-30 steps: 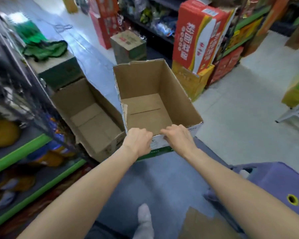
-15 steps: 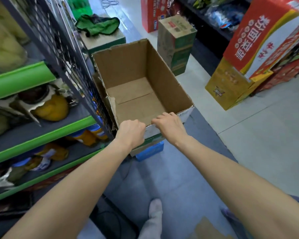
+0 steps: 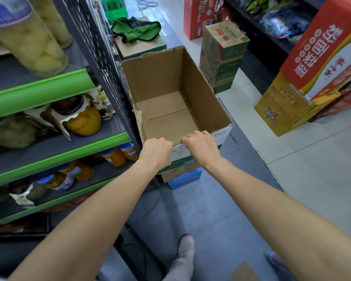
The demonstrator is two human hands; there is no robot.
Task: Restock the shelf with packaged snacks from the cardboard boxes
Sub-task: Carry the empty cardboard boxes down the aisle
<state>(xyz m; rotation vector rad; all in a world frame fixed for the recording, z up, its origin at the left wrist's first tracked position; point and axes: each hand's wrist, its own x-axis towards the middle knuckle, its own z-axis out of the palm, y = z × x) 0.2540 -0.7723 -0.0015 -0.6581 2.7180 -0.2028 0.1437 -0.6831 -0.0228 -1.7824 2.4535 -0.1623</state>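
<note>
An open, empty cardboard box is held up in front of me, beside the end of the shelf. My left hand and my right hand both grip its near top edge, fingers curled over the rim. The shelf on the left has green-edged boards carrying jars and cans of fruit. No packaged snacks show inside the box.
A black mesh panel closes the shelf end beside the box. A green cloth lies on a carton behind. Sealed cartons and red and yellow boxes stand on the right. A blue box sits below. My foot is on the floor.
The held box has shifted left and closer to the shelf end as my view turned left; the second open box on the floor has gone out of sight. Both hands keep their hold.
</note>
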